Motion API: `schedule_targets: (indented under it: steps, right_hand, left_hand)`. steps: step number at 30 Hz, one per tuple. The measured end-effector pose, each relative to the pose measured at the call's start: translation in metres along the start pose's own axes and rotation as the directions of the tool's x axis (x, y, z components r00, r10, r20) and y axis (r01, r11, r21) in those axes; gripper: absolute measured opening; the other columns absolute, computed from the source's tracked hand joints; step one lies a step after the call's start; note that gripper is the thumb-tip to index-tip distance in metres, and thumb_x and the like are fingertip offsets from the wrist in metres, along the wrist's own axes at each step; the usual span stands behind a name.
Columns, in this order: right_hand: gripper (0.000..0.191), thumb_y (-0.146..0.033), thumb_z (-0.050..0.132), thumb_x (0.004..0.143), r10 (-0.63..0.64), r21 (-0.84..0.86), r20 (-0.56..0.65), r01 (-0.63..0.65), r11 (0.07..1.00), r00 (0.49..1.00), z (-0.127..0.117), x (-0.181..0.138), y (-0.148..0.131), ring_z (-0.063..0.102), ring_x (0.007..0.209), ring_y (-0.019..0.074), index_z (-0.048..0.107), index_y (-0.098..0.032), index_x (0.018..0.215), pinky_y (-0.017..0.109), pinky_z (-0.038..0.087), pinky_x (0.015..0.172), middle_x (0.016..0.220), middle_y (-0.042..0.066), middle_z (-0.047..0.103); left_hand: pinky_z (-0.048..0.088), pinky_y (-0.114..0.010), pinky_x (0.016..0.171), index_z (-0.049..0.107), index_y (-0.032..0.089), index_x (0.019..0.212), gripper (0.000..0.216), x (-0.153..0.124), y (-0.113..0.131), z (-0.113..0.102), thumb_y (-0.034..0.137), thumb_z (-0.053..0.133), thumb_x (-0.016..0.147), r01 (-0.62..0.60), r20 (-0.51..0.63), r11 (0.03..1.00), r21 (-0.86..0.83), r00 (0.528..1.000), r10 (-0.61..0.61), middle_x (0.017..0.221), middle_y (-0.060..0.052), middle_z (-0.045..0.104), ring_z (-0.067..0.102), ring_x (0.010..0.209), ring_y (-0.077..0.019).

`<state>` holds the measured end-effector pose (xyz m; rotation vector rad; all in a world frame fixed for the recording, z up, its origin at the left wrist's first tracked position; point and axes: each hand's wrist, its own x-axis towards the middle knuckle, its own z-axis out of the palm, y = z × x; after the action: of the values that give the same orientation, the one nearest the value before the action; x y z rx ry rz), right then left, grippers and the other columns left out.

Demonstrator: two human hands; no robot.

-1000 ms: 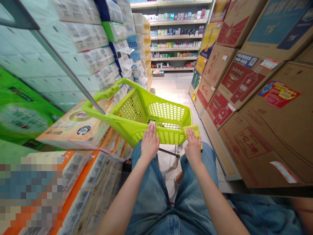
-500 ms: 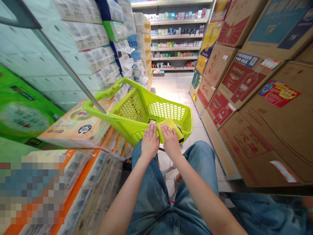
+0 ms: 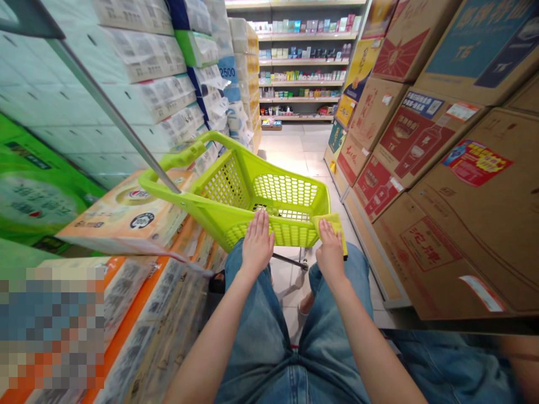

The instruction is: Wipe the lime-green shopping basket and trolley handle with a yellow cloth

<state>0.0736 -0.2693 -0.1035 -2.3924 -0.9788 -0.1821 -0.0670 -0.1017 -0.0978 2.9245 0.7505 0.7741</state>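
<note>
A lime-green wheeled shopping basket (image 3: 290,225) with a long grey pull handle (image 3: 113,112) stands in front of my knees, its perforated walls and floor showing. My left hand (image 3: 258,241) lies with straight fingers against the near rim, holding nothing. At the basket's near right corner, my right hand (image 3: 330,249) has a yellow cloth (image 3: 336,221) under its fingers and presses it against the rim. Part of the cloth hangs down beside the hand, with a dark edge at the bottom.
Stacked tissue packs (image 3: 143,53) line the left, with an orange pack (image 3: 138,210) close to the basket. Cardboard cartons (image 3: 475,224) are piled on the right. Shelves of small boxes (image 3: 303,53) stand at the aisle's far end. Another person's jeans (image 3: 455,365) appear at lower right.
My right hand has slid the yellow cloth rightward along the near rim to the corner. My left hand has stayed on the rim.
</note>
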Motion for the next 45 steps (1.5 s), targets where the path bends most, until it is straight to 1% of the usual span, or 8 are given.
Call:
schedule_targets:
  steps: [6, 9, 15, 24, 28, 36, 40, 45]
  right_hand:
    - [0.069, 0.002, 0.036, 0.08, -0.189, 0.061, 0.131, 0.183, 0.981, 0.973, 0.02, 0.023, -0.096, 0.032, 0.147, 0.0225, 0.042, -0.011, 0.148, 0.048, 0.017, 0.123, 0.156, 0.012, 0.039]
    - [0.063, -0.002, 0.037, 0.085, -0.245, 0.108, 0.145, 0.231, 0.967, 0.959, 0.027, 0.028, -0.116, 0.032, 0.147, 0.0216, 0.041, -0.009, 0.148, 0.047, 0.015, 0.123, 0.156, 0.014, 0.038]
    - [0.079, 0.005, 0.035, 0.075, -0.276, 0.094, 0.09, 0.268, 0.959, 0.957, 0.014, 0.013, -0.068, 0.031, 0.147, 0.0173, 0.038, -0.017, 0.15, 0.046, 0.015, 0.124, 0.156, 0.007, 0.041]
    - [0.083, 0.005, 0.036, 0.068, -0.048, 0.131, 0.02, 0.045, 0.99, 0.999, -0.006, -0.002, 0.025, 0.031, 0.147, 0.0185, 0.041, -0.015, 0.148, 0.049, 0.02, 0.123, 0.155, 0.008, 0.043]
    - [0.082, 0.006, 0.036, 0.068, 0.001, 0.121, 0.003, -0.002, 0.993, 1.0, 0.0, 0.002, -0.004, 0.031, 0.147, 0.0213, 0.041, -0.011, 0.148, 0.05, 0.02, 0.122, 0.155, 0.012, 0.042]
    - [0.065, -0.001, 0.039, 0.082, -0.235, 0.137, 0.135, 0.217, 0.967, 0.963, 0.029, 0.03, -0.112, 0.034, 0.146, 0.0225, 0.044, -0.007, 0.146, 0.046, 0.016, 0.124, 0.154, 0.014, 0.042]
    - [0.069, 0.002, 0.036, 0.08, -0.32, 0.184, 0.104, 0.298, 0.937, 0.942, 0.027, 0.026, -0.098, 0.035, 0.146, 0.0201, 0.043, -0.01, 0.147, 0.045, 0.018, 0.123, 0.154, 0.011, 0.044]
    - [0.084, 0.007, 0.035, 0.069, -0.309, 0.189, 0.052, 0.294, 0.937, 0.95, 0.01, 0.011, -0.036, 0.033, 0.146, 0.0172, 0.042, -0.018, 0.148, 0.046, 0.02, 0.123, 0.154, 0.006, 0.044]
  left_hand:
    - [0.025, -0.046, 0.122, 0.011, 0.011, 0.157, 0.065, 0.001, -0.001, 0.0, 0.025, 0.032, 0.098, 0.005, 0.008, 1.0, -0.019, 1.0, -0.005, 0.163, -0.015, 0.025, 0.015, 0.153, -0.0243]
    - [0.024, -0.046, 0.122, 0.011, 0.011, 0.157, 0.066, 0.0, -0.001, -0.001, 0.023, 0.033, 0.097, 0.005, 0.027, 1.0, -0.022, 1.0, -0.005, 0.163, -0.015, 0.024, 0.015, 0.153, -0.0242]
    - [0.025, -0.046, 0.122, 0.008, 0.011, 0.158, 0.065, -0.001, 0.0, -0.001, 0.025, 0.031, 0.098, 0.003, 0.006, 1.0, 0.02, 1.0, -0.003, 0.163, -0.013, 0.024, 0.016, 0.153, -0.024]
    - [0.023, -0.045, 0.123, 0.011, 0.01, 0.157, 0.064, 0.0, 0.0, 0.0, 0.026, 0.032, 0.098, 0.007, 0.016, 1.0, 0.024, 1.0, -0.007, 0.163, -0.013, 0.023, 0.014, 0.153, -0.0241]
    - [0.023, -0.045, 0.122, 0.009, 0.01, 0.157, 0.065, 0.0, -0.001, 0.0, 0.026, 0.031, 0.099, -0.002, 0.006, 1.0, 0.016, 1.0, 0.002, 0.163, -0.014, 0.023, 0.015, 0.153, -0.0241]
    - [0.023, -0.045, 0.123, 0.016, 0.009, 0.156, 0.064, 0.0, 0.0, -0.004, 0.023, 0.034, 0.097, 0.01, 0.043, 1.0, 0.0, 0.999, -0.01, 0.163, -0.015, 0.025, 0.015, 0.153, -0.0242]
    - [0.024, -0.045, 0.122, 0.016, 0.009, 0.156, 0.063, -0.001, 0.0, -0.004, 0.025, 0.034, 0.098, 0.01, 0.031, 1.0, 0.023, 0.999, -0.011, 0.162, -0.014, 0.026, 0.017, 0.152, -0.0242]
    - [0.023, -0.043, 0.123, 0.013, 0.008, 0.157, 0.064, -0.002, -0.001, 0.0, 0.025, 0.033, 0.098, 0.0, 0.017, 0.999, 0.048, 1.0, -0.001, 0.163, -0.013, 0.023, 0.014, 0.153, -0.0233]
